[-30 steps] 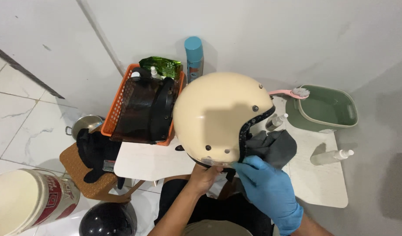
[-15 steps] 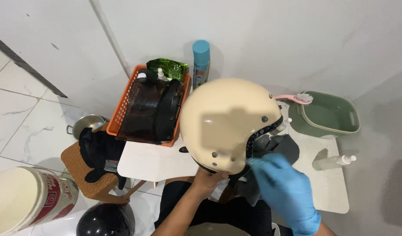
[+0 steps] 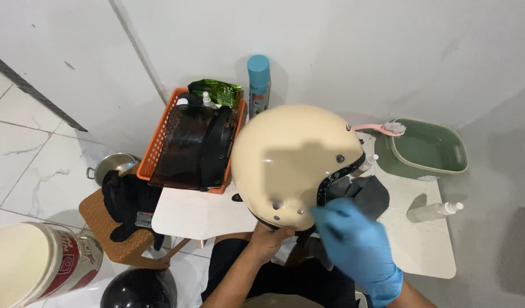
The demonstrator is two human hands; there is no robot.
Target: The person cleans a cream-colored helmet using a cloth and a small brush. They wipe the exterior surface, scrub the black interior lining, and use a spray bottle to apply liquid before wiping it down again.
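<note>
- Wiping looks like the step now: the right hand (image 3: 356, 245), in a blue glove, rubs a dark cloth (image 3: 365, 194) at the rim of the cream helmet (image 3: 296, 162).
- Left hand (image 3: 268, 239) fingers curl shut on the helmet's bottom edge, holding it above the white bench (image 3: 199, 214).
- Right fingers are blurry; I cannot tell their grip.
- Next, I think, the helmet needs turning.

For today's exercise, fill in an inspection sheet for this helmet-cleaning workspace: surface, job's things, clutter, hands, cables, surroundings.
Surface: small white table, partly bare.
Job's things: cream helmet held upright; dark cloth at its opening.
Clutter: orange basket with dark visor, blue spray can, green basin, pink brush, clear bottle.
Hands: bare left hand grips the helmet's lower rim; blue-gloved right hand at the cloth.
Cables: nothing seen.
Surroundings: white walls, tiled floor, bucket, black helmet.
</note>
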